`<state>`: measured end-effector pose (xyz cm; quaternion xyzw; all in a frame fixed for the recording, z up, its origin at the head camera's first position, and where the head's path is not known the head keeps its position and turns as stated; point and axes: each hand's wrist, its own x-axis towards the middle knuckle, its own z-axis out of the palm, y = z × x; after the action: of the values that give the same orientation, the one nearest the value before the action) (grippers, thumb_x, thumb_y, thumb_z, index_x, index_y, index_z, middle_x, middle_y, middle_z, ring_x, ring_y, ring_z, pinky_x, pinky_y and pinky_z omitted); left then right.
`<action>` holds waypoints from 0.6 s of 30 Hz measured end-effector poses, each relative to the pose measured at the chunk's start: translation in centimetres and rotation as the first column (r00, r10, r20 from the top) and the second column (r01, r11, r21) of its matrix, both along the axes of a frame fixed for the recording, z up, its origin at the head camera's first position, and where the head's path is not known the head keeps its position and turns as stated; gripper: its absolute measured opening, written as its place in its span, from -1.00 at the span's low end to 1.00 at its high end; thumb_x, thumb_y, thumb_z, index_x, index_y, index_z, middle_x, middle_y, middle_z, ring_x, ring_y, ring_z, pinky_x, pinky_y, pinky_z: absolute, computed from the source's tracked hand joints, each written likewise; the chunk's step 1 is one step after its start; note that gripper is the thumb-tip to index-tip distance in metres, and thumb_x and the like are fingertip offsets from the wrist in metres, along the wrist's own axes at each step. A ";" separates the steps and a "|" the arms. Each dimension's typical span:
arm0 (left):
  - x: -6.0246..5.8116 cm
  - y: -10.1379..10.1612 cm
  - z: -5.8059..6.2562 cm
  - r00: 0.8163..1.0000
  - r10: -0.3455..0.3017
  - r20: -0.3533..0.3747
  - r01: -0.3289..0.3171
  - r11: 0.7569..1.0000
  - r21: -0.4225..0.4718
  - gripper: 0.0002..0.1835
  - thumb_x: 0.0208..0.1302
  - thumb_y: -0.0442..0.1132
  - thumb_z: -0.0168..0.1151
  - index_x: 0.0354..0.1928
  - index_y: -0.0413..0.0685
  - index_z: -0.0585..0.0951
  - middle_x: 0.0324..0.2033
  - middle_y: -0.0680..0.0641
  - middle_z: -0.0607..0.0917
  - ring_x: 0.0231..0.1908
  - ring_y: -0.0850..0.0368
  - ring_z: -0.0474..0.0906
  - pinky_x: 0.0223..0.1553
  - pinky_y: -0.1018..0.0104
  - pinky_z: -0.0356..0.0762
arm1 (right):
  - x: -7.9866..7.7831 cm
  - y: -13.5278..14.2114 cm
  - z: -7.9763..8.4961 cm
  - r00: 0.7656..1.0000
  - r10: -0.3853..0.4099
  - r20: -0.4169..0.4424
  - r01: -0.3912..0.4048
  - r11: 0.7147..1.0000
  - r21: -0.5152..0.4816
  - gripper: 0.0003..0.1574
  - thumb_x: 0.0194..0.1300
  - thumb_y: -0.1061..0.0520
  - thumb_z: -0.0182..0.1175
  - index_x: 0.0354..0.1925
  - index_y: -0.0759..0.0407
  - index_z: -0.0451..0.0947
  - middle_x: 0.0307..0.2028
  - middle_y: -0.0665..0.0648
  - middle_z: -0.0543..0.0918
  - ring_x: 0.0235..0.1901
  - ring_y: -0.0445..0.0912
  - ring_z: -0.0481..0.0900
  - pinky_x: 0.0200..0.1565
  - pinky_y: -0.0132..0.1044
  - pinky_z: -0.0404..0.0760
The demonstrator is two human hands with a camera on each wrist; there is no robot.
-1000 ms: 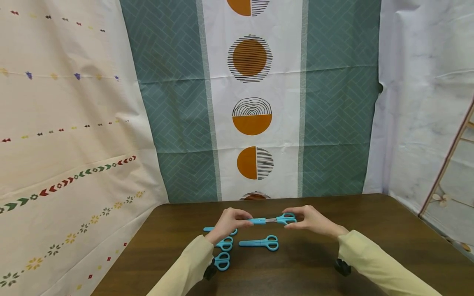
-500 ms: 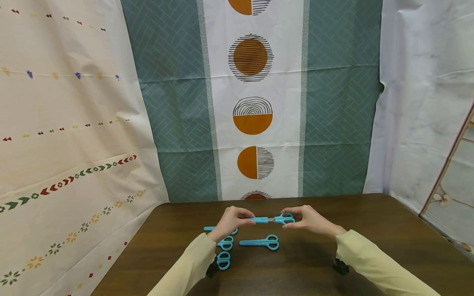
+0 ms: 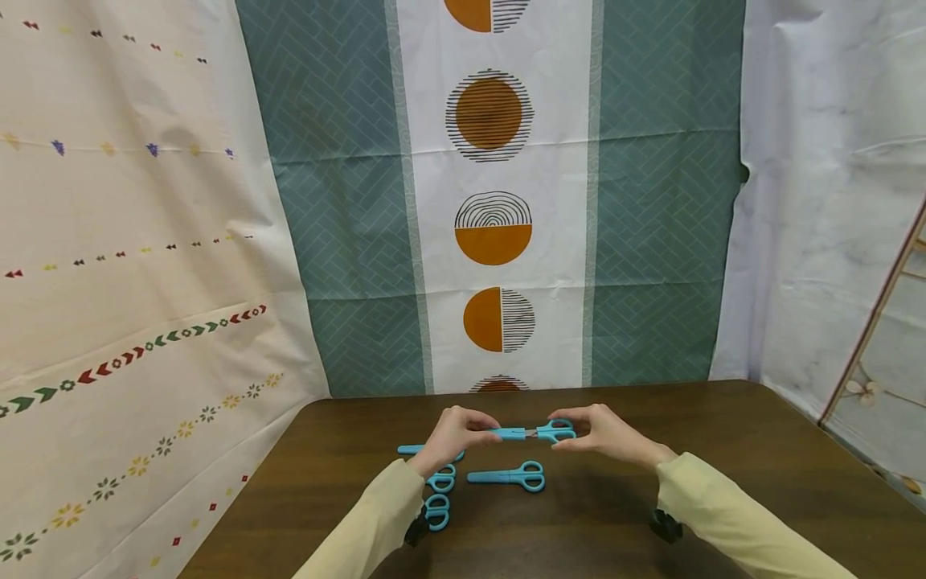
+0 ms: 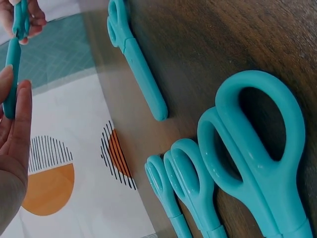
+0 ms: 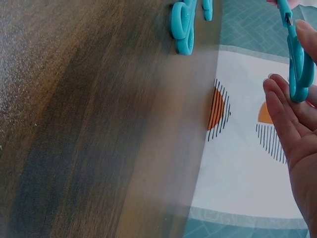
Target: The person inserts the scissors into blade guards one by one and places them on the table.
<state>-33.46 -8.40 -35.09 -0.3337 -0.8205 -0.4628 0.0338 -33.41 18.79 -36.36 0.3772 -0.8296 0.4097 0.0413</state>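
Note:
Both hands hold one pair of turquoise scissors (image 3: 554, 431) level above the table. My left hand (image 3: 452, 435) pinches the turquoise sheath (image 3: 511, 433) between thumb and fingers. Around the finger loops, my right hand (image 3: 606, 433) grips with thumb and fingertips. A short strip of metal blade (image 3: 531, 433) shows between sheath and handles; the rest of the blade is hidden in the sheath. In the left wrist view the sheath (image 4: 12, 74) lies between thumb and fingers. The handle loops (image 5: 300, 69) sit in the right hand's fingers in the right wrist view.
Sheathed turquoise scissors (image 3: 506, 477) lie on the brown wooden table (image 3: 593, 515) just below the hands. Three more pairs, such as the nearest scissors (image 4: 262, 163), lie in a column by the left forearm, partly hidden by it. Patterned cloths (image 3: 362, 241) hang behind the table.
The sheath and the scissors handles have come closer together, so less blade shows between them. The left hand has shifted slightly right and the right hand slightly left.

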 end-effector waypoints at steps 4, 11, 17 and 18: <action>0.0 0.1 0.0 1.000 -0.001 -0.016 0.001 1.000 -0.003 -0.87 0.10 -0.40 0.27 -0.31 -0.33 0.65 -0.45 -0.16 0.66 -0.48 0.16 0.58 -0.40 0.38 0.52 | -1.1 0.4 -1.0 1.000 0.001 -0.020 -0.001 1.000 0.007 -0.48 0.10 0.13 0.30 0.00 0.35 0.46 -0.32 0.05 0.61 -0.39 -0.17 0.55 -0.30 -0.31 0.53; -0.1 0.2 0.1 1.000 -0.007 -0.027 0.007 1.000 0.002 -0.87 0.09 -0.42 0.26 -0.31 -0.35 0.65 -0.45 -0.17 0.66 -0.48 0.17 0.58 -0.35 0.21 0.55 | -1.8 0.5 -1.5 1.000 -0.009 -0.011 0.009 1.000 0.013 -0.46 0.08 0.06 0.32 0.00 0.28 0.48 -0.41 0.03 0.59 -0.46 -0.17 0.52 -0.32 -0.29 0.52; -1.7 0.1 -1.8 0.999 -0.017 -0.040 0.018 1.000 0.019 -0.89 0.07 -0.41 0.28 -0.32 -0.29 0.66 -0.47 -0.09 0.66 -0.48 0.13 0.60 -0.39 0.23 0.55 | -2.1 0.4 -2.1 1.000 0.021 -0.011 -0.021 1.000 0.000 -0.43 0.09 0.02 0.31 0.00 0.30 0.47 -0.37 0.04 0.60 -0.44 -0.18 0.54 -0.31 -0.30 0.54; -2.1 0.1 -2.2 0.999 -0.017 -0.037 0.018 1.000 0.020 -0.89 0.07 -0.39 0.29 -0.33 -0.28 0.67 -0.48 -0.06 0.66 -0.47 0.09 0.61 -0.39 0.25 0.55 | -2.1 0.4 -2.2 1.000 0.023 -0.011 -0.023 1.000 -0.002 -0.42 0.09 0.02 0.31 0.01 0.31 0.47 -0.36 0.05 0.60 -0.44 -0.18 0.54 -0.31 -0.30 0.54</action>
<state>-35.52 -8.30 -37.32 -0.3489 -0.8121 -0.4653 0.0485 -35.55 19.24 -38.58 0.3891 -0.8243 0.4090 0.0417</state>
